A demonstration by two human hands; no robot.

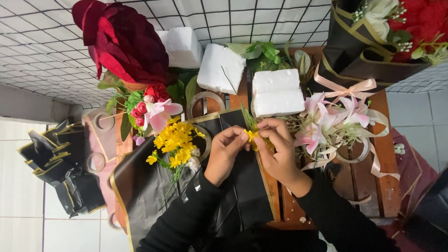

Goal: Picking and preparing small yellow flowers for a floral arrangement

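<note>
Here, closest to the camera, two black sleeves reach up over a sheet of black wrapping paper [154, 186] with a gold edge, which lies partly on a slatted wooden table [382, 182] and partly hangs off its near side. The left hand [225, 156] and the right hand [280, 156] meet above the paper, fingers of both pinched together on a small yellow flower sprig [252, 135], its thin green stem running up and away between them. The grip looks light and rests near the tiny blossoms, so I judge that a hard pull or twist could strip petals or snap the wiry stem. Just to the left lies a bunch of yellow flowers [175, 142] on the paper; a careless left wrist could brush it and push it toward the hanging edge. To the right, pink lilies [326, 123] lie tangled with peach ribbon [347, 88], near enough for the right sleeve to snag a loop and drag the lot. Farther off stand white foam blocks [276, 95], a bouquet of dark red roses [123, 42], and a wrapped bouquet [373, 37] at the top right corner. The loose paper itself may slide off if leaned on.
</note>
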